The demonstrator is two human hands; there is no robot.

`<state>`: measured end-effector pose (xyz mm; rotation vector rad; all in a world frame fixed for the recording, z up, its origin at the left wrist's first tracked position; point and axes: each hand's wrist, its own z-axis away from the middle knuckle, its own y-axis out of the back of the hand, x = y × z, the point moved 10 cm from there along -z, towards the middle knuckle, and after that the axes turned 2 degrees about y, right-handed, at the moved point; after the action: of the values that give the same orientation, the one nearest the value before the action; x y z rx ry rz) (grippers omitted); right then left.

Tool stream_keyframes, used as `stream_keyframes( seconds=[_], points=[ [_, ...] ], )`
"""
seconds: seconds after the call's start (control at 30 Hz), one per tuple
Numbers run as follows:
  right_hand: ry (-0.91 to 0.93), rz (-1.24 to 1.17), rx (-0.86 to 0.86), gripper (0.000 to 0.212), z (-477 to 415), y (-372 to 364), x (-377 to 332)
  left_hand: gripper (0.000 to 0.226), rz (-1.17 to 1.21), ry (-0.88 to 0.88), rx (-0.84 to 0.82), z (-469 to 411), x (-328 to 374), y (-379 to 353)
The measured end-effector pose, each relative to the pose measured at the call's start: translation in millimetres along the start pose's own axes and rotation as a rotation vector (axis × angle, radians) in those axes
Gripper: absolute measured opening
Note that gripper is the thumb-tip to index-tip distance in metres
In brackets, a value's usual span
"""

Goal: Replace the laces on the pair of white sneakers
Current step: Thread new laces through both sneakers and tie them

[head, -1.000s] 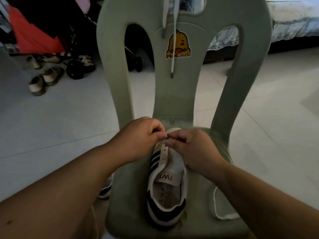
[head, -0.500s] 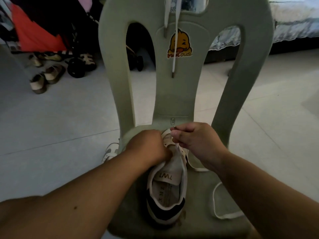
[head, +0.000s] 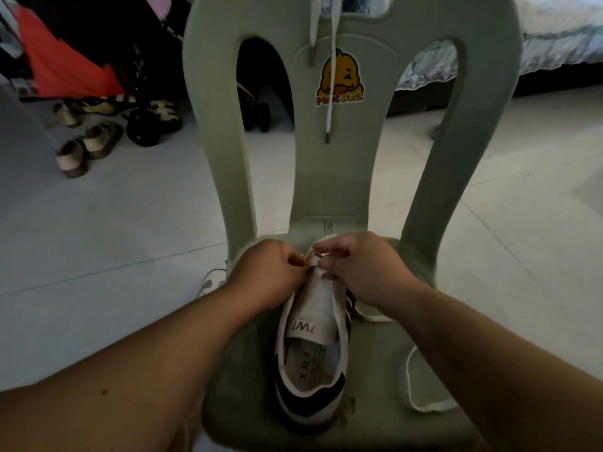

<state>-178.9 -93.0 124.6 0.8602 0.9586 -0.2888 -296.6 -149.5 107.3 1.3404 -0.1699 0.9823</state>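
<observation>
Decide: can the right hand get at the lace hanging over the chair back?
Probably yes: open air lies between the right hand and the lace, though its fingers pinch at the sneaker.

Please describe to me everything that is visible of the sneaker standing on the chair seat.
The sneaker is white, with dark side stripes and a dark heel patch. It stands upright on its sole on the chair seat, toe toward the backrest, heel nearest the camera. Its long white tongue lies bare, and its printed label and the insole show. The left hand and right hand both pinch its front end, where a lace crosses.
</observation>
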Motion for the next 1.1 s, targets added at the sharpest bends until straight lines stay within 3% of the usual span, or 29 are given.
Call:
stream_keyframes(
  seconds=[0.1, 0.2, 0.33, 0.4, 0.63, 0.87, 1.1],
  points=[
    [0.02, 0.214, -0.01, 0.009, 2, -3, -9, 0.017, 0.087, -0.005, -0.028, 1, -1, -2],
    [-0.013, 0.451, -0.109, 0.018, 0, -17, -7, 0.018, 0.1, -0.006, -0.06, 0, 0, -6],
    [0.024, 0.599, -0.039, 0.028, 2, -16, -11, 0.02, 0.068, -0.01, -0.069, -3, 3, -11],
    [-0.001, 0.562, -0.021, 0.028, 2, -14, -8, 0.019, 0.053, -0.016, -0.066, -4, 5, -12],
    [-0.04, 0.228, 0.277, 0.018, 12, 3, 12, 0.016, 0.041, -0.016, -0.06, -3, 6, -13],
    [-0.037, 0.281, 0.205, 0.015, 6, -5, 12, 0.021, 0.038, 0.009, -0.092, -2, 4, -14],
    [-0.021, 0.132, 0.294, 0.02, 10, -7, 28, 0.022, 0.186, 0.072, -0.11, 2, -1, -17]
  ],
)
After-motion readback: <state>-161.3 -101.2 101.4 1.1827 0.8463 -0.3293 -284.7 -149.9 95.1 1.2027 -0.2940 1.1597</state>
